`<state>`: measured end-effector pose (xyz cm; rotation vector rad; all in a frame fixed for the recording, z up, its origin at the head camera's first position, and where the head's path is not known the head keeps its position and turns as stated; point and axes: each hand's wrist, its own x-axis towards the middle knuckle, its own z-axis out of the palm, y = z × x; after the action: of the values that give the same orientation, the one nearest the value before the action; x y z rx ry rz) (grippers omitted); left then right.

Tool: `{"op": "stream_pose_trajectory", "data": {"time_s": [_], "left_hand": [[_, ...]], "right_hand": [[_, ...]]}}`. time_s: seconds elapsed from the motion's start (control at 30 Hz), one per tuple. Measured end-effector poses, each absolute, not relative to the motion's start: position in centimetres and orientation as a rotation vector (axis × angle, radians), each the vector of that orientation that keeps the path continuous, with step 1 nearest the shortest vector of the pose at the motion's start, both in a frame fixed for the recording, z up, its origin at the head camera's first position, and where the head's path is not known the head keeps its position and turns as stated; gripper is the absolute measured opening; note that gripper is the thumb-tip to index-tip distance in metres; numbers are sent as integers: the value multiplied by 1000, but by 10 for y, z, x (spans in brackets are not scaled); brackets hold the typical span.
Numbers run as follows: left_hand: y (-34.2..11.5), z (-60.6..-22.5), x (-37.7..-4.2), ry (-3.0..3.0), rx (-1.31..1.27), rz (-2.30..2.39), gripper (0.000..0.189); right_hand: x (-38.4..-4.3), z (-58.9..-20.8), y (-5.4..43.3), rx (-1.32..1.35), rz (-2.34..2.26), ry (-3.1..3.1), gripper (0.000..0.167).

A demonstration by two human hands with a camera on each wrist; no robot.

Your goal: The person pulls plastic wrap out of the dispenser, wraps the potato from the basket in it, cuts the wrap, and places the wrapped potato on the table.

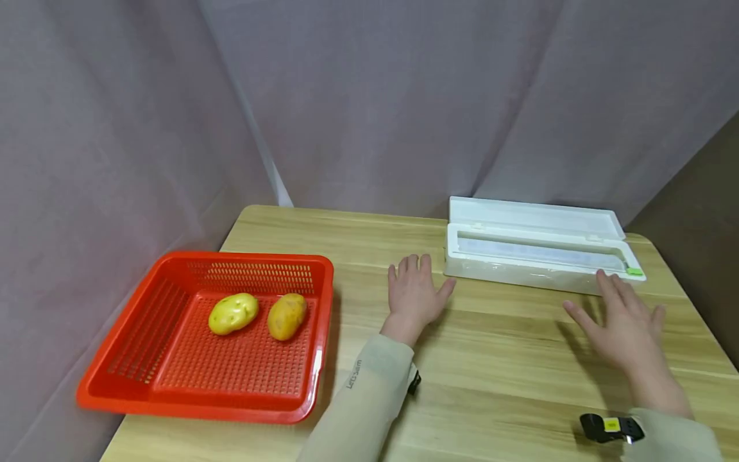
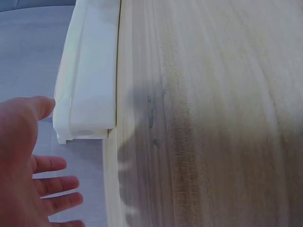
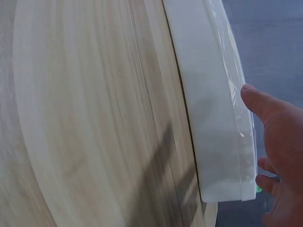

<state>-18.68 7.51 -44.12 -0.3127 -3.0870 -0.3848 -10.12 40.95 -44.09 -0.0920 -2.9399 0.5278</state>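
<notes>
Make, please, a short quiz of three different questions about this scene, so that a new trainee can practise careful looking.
1. Count: how many yellow potato-like items lie in the red basket?
2. True or false: the lid of the white cling-film dispenser is closed.
3. Choose: which is nearest to the right hand?
A. The red basket
B. The white cling-film dispenser
C. The yellow potato-like items

Key:
1. Two.
2. False; it stands open at the back.
3. B.
</notes>
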Motion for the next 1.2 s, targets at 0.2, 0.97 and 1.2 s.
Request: {"op": "stream_pose_trajectory", "data": {"time_s": [0.2,0.97,1.2], "left_hand": [[77,-443,-190,-3044,-348,-466,64],[91,-456,-201,-2861,-325,-1169,44],[98,-460,-206,-2778,-233,-1441,42]], "right_hand": [[-103,-438,423,-109,541,-2897,89],[-105,-429,447,-422,800,-2803,80],[-103,-432,459,-584,876,-2770,79]]}}
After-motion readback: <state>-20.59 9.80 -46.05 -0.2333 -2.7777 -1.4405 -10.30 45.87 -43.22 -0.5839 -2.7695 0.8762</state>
